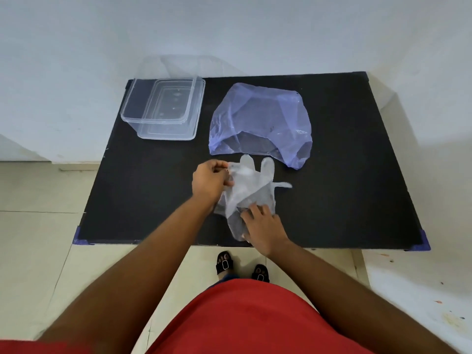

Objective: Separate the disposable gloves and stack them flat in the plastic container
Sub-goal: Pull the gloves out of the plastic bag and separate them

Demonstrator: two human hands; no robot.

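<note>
- Disposable gloves of thin translucent plastic (249, 190), bunched on black tabletop (153, 200) near front edge, between both hands.
- Left hand (210, 180) pinches bunch's upper left edge; right hand (263, 228) presses its lower part with spread, straight fingers.
- Crumpled blue plastic bag (260, 118) just behind gloves; clear rectangular plastic container (163, 108) back left, well apart.
- Glove fingers point away, wrinkled.
</note>
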